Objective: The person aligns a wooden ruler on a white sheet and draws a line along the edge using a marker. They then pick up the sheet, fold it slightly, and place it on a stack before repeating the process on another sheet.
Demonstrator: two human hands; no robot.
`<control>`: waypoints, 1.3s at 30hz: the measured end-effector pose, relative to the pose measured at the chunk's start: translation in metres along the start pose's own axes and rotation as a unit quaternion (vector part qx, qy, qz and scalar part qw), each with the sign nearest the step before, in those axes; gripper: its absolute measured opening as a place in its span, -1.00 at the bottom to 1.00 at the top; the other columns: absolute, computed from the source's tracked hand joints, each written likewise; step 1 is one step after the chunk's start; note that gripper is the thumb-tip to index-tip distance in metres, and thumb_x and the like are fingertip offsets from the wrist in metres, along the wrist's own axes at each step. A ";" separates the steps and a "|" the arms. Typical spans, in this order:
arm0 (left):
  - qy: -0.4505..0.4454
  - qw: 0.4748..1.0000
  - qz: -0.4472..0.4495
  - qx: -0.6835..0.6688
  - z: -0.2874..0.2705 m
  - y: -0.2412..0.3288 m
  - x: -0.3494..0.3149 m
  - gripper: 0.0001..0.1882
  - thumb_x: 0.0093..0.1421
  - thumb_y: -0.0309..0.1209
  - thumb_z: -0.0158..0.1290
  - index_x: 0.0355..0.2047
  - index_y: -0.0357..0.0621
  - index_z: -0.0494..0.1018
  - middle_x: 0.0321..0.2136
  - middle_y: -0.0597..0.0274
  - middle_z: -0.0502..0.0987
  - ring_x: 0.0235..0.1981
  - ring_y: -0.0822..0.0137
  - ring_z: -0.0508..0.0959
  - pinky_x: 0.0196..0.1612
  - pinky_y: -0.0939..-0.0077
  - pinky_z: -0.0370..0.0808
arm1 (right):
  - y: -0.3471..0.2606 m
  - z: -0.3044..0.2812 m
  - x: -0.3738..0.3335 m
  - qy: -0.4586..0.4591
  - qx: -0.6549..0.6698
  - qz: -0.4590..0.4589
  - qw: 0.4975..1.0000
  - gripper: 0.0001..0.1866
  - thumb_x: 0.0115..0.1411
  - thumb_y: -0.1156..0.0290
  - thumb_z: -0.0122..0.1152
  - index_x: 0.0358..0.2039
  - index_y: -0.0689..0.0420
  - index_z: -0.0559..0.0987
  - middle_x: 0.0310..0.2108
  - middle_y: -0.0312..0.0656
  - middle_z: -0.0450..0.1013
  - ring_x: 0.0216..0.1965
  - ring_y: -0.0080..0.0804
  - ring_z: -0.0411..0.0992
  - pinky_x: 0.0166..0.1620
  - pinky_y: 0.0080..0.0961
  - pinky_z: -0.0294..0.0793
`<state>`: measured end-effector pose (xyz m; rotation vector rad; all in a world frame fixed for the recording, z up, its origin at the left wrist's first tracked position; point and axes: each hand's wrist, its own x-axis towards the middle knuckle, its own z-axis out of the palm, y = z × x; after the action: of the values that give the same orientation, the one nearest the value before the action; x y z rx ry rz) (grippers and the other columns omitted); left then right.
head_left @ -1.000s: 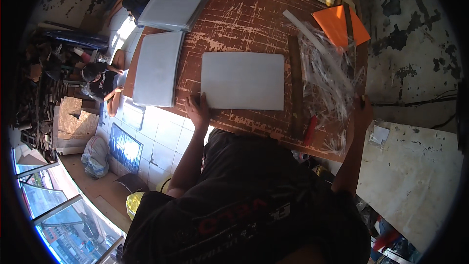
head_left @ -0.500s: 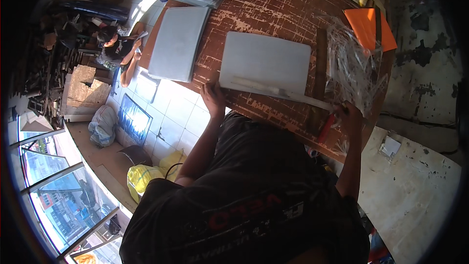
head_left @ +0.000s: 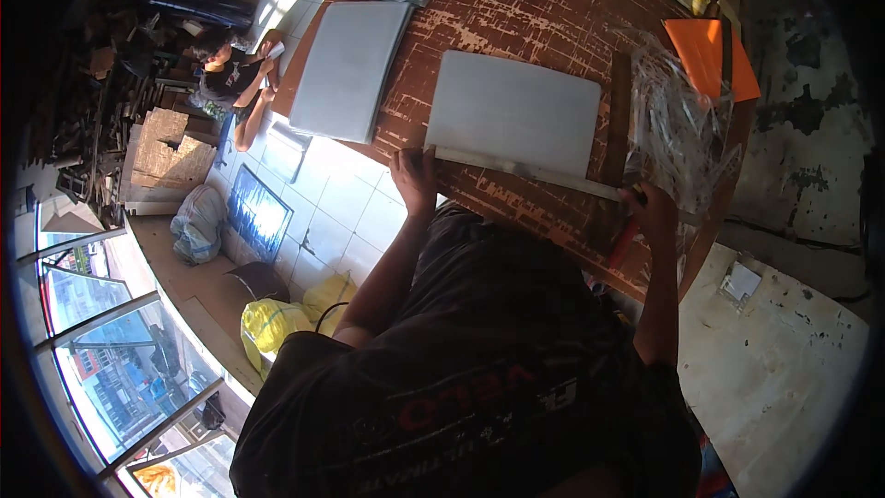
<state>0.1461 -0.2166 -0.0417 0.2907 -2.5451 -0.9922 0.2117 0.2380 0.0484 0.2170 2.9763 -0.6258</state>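
Observation:
A grey-white rectangular sheet (head_left: 514,111) lies on the scratched brown table (head_left: 516,0) in front of me. Along its near edge runs a long pale straightedge (head_left: 525,169), probably a ruler. My left hand (head_left: 415,183) grips its left end at the sheet's near left corner, fingers bent. My right hand (head_left: 653,214) has its fingers closed at the right end, just past the sheet. A red, slim tool (head_left: 624,242) shows beside my right palm; whether that hand also holds it, I cannot tell.
Stacks of similar sheets (head_left: 350,69) occupy the table's left side. Crumpled clear plastic (head_left: 678,129) and orange sheets (head_left: 705,55) lie to the right. A person (head_left: 235,78) sits on the floor at left, near scrap wood. Yellow bags (head_left: 277,323) rest below left.
The straightedge has shifted from lying slanted over the sheet's lower part to running along its near edge. My right hand has closed in on its right end. The view has shifted slightly.

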 end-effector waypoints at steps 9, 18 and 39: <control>-0.003 1.000 0.006 -0.005 0.005 -0.006 0.002 -0.75 0.26 -0.33 0.20 -0.26 -0.26 0.44 -0.27 -0.05 0.49 -0.11 -0.12 0.46 0.01 0.00 0.38 | -0.007 0.004 -0.001 -0.015 0.029 0.017 0.999 -0.46 0.21 -0.13 0.31 -0.19 0.17 0.65 -0.40 0.00 0.56 -0.31 0.01 0.55 -0.20 -0.14 0.48; -0.044 0.997 -0.057 -0.033 -0.003 0.004 0.009 -0.76 0.23 -0.33 0.20 -0.32 -0.30 0.50 -0.31 -0.09 0.50 -0.18 -0.17 0.48 -0.04 -0.04 0.40 | -0.028 0.040 0.014 0.098 0.116 0.025 0.988 -0.60 0.22 0.10 0.37 -0.17 0.21 0.67 -0.36 0.04 0.59 -0.28 0.03 0.59 -0.15 -0.16 0.53; -0.026 0.998 -0.049 -0.035 0.001 -0.012 0.010 -0.64 0.27 -0.18 0.24 -0.36 -0.32 0.55 -0.45 0.09 0.57 -0.42 0.24 0.55 -0.25 0.26 0.51 | -0.048 0.074 0.031 -0.014 0.129 0.086 0.988 -0.56 0.16 0.09 0.36 -0.28 0.30 0.65 -0.40 0.16 0.57 -0.27 0.10 0.59 -0.18 -0.07 0.54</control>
<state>0.1374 -0.2279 -0.0482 0.3771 -2.5580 -1.1369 0.1784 0.1680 -0.0035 0.4740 2.8016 -0.9811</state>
